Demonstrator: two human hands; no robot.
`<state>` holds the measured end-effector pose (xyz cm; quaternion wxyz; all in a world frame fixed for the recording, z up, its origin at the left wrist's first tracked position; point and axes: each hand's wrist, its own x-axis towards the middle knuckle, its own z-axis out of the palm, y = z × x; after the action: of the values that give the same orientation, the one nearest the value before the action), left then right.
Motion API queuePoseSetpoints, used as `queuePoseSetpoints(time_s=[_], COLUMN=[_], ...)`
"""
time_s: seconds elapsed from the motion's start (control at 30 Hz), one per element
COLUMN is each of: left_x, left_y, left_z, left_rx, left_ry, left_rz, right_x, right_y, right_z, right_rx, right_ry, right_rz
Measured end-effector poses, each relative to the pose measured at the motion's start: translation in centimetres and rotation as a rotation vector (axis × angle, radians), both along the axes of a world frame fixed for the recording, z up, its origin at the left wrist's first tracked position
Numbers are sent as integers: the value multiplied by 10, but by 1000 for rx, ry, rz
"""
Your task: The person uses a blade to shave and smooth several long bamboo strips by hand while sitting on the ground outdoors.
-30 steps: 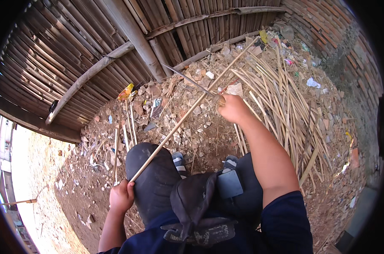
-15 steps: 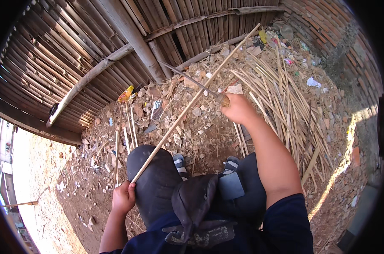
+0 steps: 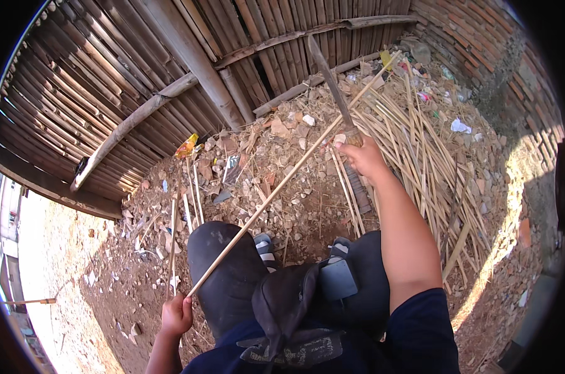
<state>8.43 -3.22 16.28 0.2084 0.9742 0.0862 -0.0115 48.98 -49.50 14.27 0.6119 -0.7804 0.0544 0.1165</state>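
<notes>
My left hand (image 3: pixel 176 315) grips the near end of a long thin bamboo stick (image 3: pixel 282 181) that runs up and to the right across my left knee (image 3: pixel 223 252), over the rubble. My right hand (image 3: pixel 363 156) is raised above the stick's far half and holds the handle of a long knife (image 3: pixel 329 84), its blade pointing up toward the fence. The blade is clear of the stick.
A bamboo fence (image 3: pixel 139 75) with cross poles stands ahead. A heap of split bamboo sticks (image 3: pixel 432 149) lies to the right by a brick wall (image 3: pixel 482 37). Rubble and litter (image 3: pixel 251 162) cover the ground. A dark bag (image 3: pixel 295 305) rests on my lap.
My right hand has lifted the knife so the blade now points up, away from the stick. The stick's far end has swung slightly right. My left hand stays put.
</notes>
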Motion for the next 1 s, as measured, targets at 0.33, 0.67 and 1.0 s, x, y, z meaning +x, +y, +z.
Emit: queuePoseSetpoints(time_s=[0.33,0.67,1.0], left_x=[-23,11,184], left_y=[-8,-28,-145], left_z=[-9,21,42], left_rx=[67,252,-365], left_ry=[-28,-249,129], left_rz=[35,-66,-294], right_x=[-16,-14,-32], right_y=[9,17,28], right_z=[26,20,36], right_rx=[544,724,645], right_ry=[-19,-39,-88], right_rz=[-113,-134,-76])
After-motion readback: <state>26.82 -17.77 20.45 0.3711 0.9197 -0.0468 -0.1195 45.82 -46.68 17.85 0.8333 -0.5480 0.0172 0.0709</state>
